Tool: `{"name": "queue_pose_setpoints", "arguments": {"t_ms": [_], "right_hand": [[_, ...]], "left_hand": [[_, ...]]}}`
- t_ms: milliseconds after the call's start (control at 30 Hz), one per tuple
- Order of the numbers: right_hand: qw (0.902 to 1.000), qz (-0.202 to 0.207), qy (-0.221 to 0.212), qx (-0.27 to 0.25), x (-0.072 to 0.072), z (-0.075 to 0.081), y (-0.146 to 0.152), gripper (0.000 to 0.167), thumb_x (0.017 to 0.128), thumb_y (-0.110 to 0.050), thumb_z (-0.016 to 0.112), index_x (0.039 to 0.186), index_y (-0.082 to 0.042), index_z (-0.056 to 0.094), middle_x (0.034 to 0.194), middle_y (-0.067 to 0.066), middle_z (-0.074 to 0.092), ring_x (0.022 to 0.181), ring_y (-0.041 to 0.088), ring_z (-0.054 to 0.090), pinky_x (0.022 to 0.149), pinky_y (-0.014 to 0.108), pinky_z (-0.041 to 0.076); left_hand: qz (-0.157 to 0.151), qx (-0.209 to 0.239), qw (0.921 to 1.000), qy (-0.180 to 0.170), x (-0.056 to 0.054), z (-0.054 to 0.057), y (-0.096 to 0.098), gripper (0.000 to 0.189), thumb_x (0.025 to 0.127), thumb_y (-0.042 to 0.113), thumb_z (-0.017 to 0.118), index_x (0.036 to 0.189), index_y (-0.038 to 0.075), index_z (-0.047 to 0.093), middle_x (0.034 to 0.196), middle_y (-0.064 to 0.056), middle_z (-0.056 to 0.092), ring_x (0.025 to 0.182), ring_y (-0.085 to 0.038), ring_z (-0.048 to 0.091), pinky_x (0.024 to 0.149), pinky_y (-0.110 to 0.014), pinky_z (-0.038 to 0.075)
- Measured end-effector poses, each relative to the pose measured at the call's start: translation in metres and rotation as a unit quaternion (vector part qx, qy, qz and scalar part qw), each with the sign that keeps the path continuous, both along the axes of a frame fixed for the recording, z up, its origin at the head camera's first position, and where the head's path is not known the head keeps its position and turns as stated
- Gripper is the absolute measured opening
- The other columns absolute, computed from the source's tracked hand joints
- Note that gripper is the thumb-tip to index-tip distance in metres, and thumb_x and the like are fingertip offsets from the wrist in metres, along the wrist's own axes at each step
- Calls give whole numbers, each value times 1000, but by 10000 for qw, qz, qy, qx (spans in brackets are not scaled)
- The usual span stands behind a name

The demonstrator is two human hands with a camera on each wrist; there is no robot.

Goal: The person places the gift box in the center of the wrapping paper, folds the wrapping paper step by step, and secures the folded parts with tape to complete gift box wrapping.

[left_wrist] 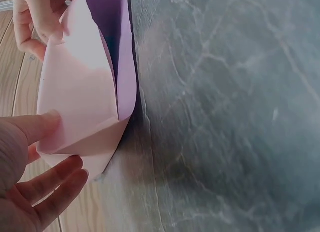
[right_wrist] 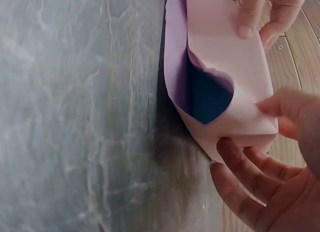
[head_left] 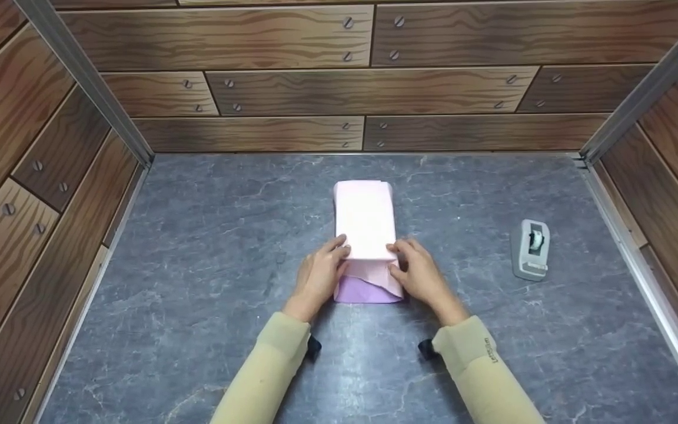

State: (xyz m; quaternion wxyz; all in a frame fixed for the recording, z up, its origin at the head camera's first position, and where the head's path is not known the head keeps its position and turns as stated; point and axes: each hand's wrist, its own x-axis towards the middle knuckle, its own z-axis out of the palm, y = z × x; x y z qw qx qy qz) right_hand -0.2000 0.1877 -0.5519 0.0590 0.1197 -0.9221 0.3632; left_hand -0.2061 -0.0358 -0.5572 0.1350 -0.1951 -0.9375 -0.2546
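Observation:
An oblong package wrapped in pink wrapping paper [head_left: 364, 218] lies lengthwise before me, its near end loosely folded. The paper's purple inner side [head_left: 361, 292] shows at that end. Through a gap in the fold, a dark blue surface [right_wrist: 207, 94] is visible inside. My left hand [head_left: 318, 274] pinches the paper at the left edge of the near end, thumb on one face and fingers at the side. At the right edge my right hand [head_left: 424, 275] pinches the paper likewise, thumb against the end fold; the right wrist view shows its fingers [right_wrist: 250, 179] under a crease.
A grey tape dispenser [head_left: 532, 250] with a roll of tape stands to the right on the dark marbled tabletop [head_left: 227, 235]. Wood-patterned panels [head_left: 292, 91] with metal corner posts [head_left: 89, 82] close off the back and both sides.

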Motion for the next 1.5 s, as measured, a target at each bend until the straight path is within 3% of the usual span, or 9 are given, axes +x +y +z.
{"name": "queue_pose_setpoints", "arguments": {"t_ms": [167, 333, 500, 767, 1033, 1233, 1500], "right_hand": [[9989, -382, -211, -150, 3, -3, -2, 48, 86, 0, 72, 129, -8, 54, 105, 13, 62, 85, 26, 63, 73, 43, 54], [9959, -746, -496, -130, 3, -5, -5, 49, 88, -4, 71, 132, -6, 50, 90, 9, 63, 73, 21, 61, 60, 37, 51], [9937, -939, -605, -48, 6, -4, -7, 38, 89, -9, 72, 123, -3, 57, 85, 7, 65, 71, 20, 61, 59, 35, 51], [9921, -1195, -361, -137, 12, 2, -11, 13, 90, -13, 68, 91, -1, 65, 87, 15, 71, 78, 26, 69, 69, 42, 57], [9895, -1400, 159, 322, 20, -3, -15, 17, 90, -8, 63, 74, -8, 57, 65, 6, 62, 57, 21, 57, 51, 38, 48], [9872, -1514, -234, 441, 29, -5, -17, 21, 92, -10, 61, 73, -11, 52, 60, 1, 51, 53, 17, 50, 47, 32, 39], [9826, -1468, -839, 763, 37, -7, -17, 25, 93, -15, 62, 70, -14, 51, 61, -1, 51, 55, 17, 49, 47, 32, 35]], "left_hand": [[-29, -26, 10000, -53, -1, 0, 1, 24, 89, 19, 73, 111, 12, 73, 134, -3, 60, 106, -30, 66, 87, -42, 54], [-54, 13, 10000, 31, -1, 1, 2, 23, 89, 20, 73, 110, 10, 74, 132, -5, 61, 103, -31, 67, 84, -43, 55], [-51, 25, 9999, 97, 0, 0, 2, 23, 89, 21, 74, 109, 9, 74, 131, -5, 62, 101, -30, 68, 84, -43, 55], [-65, 57, 9999, 117, 0, 0, 2, 23, 89, 20, 74, 109, 9, 74, 130, -6, 62, 99, -31, 68, 83, -43, 55], [46, 32, 9999, 98, 0, 0, 3, 22, 88, 21, 75, 107, 11, 74, 129, -4, 63, 96, -30, 69, 80, -43, 56], [53, -31, 10000, -14, 1, 2, 4, 23, 88, 21, 75, 108, 10, 74, 130, -4, 62, 97, -30, 69, 79, -43, 56], [96, -78, 9999, 71, 0, 2, 4, 21, 87, 19, 76, 106, 11, 74, 128, -4, 63, 94, -29, 69, 77, -43, 56]]}}
